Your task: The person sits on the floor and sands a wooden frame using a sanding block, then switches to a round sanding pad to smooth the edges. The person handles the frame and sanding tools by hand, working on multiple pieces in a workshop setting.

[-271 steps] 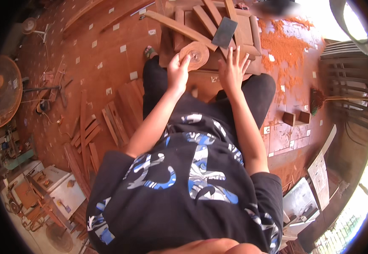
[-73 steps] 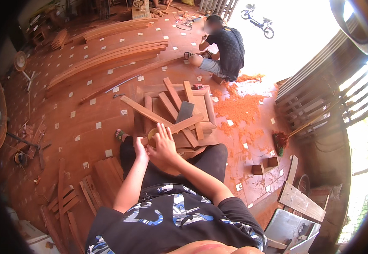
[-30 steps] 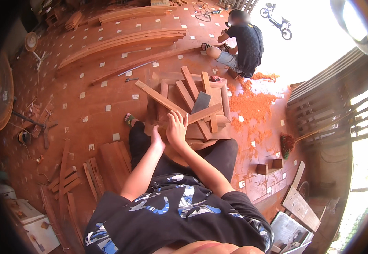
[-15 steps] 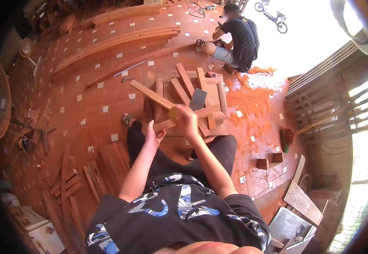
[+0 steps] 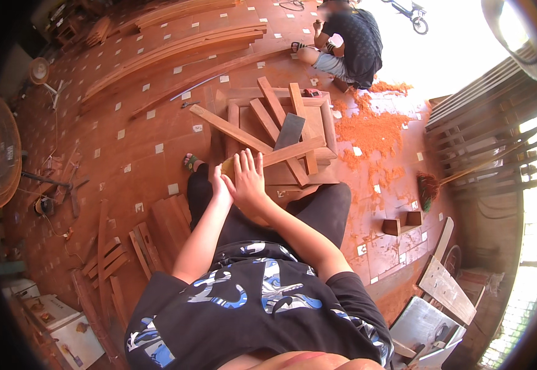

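A wooden strip (image 5: 296, 151) slants across a framed wooden panel (image 5: 329, 126) in front of my knees. My left hand (image 5: 220, 190) is closed about its near end, the grip partly hidden. Over the same end lies my right hand (image 5: 249, 180), fingers stretched, with a yellowish sheet like sandpaper (image 5: 227, 165) between its thumb and fingers. A dark grey rectangular piece (image 5: 289, 131) rests just beyond the strip. More strips, among them a long one (image 5: 228, 128), lie crossed over the panel.
A co-worker (image 5: 355, 46) squats at the far right beside orange wood shavings (image 5: 373, 126). Long boards (image 5: 182, 52) lie on the tiled floor at far left. A broom (image 5: 428, 188) leans at right; a fan (image 5: 0, 151) stands left. Loose wood pieces (image 5: 170, 219) lie by my left leg.
My right hand has moved left and nearer along the strip with the yellowish sheet, its fingers now straightened. It now meets my left hand. The view has shifted slightly.
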A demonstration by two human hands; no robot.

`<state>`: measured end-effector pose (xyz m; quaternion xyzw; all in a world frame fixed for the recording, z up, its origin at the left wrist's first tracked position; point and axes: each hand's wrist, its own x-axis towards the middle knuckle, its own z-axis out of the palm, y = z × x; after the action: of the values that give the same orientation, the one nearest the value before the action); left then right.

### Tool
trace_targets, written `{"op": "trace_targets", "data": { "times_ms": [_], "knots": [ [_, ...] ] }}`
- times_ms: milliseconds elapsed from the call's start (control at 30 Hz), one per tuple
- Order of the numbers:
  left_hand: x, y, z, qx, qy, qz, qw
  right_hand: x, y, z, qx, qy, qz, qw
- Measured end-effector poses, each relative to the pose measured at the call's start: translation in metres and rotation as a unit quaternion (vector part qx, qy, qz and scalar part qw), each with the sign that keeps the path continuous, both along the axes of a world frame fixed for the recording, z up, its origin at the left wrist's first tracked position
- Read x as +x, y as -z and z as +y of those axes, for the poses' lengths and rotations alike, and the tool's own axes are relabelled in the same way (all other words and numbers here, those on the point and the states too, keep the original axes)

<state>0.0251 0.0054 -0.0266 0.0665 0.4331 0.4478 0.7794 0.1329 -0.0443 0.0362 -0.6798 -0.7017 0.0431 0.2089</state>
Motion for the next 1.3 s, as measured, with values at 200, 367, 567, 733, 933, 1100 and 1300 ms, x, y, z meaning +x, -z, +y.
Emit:
{"op": "trace_targets", "data": {
  "times_ms": [200, 367, 567, 733, 933, 1100, 1300],
  "knots": [
    [0.009, -0.027, -0.003, -0.058, -0.029, 0.090, 0.994, 0.014, -0.007, -0.002, -0.011, 0.017, -0.028, 0.999],
    [0.013, -0.013, -0.005, 0.060, -0.011, 0.039, 0.997, 0.013, -0.017, -0.008, 0.015, -0.059, -0.002, 0.998],
    [0.022, -0.042, -0.014, 0.070, 0.031, -0.002, 0.997, 0.020, 0.001, -0.003, 0.014, -0.122, -0.017, 0.992],
    [0.015, -0.051, -0.013, 0.068, 0.030, 0.048, 0.996, 0.024, -0.015, -0.003, 0.030, -0.118, -0.020, 0.992],
    [0.011, -0.040, -0.008, 0.039, 0.003, 0.163, 0.986, 0.058, -0.014, -0.001, 0.048, 0.009, -0.036, 0.998],
    [0.017, -0.023, -0.004, 0.003, 0.005, 0.186, 0.983, 0.093, -0.002, 0.006, 0.041, 0.074, -0.037, 0.996],
    [0.012, 0.010, 0.004, 0.061, -0.034, 0.172, 0.983, 0.015, 0.002, -0.004, 0.056, -0.050, -0.031, 0.997]
  ]
}}
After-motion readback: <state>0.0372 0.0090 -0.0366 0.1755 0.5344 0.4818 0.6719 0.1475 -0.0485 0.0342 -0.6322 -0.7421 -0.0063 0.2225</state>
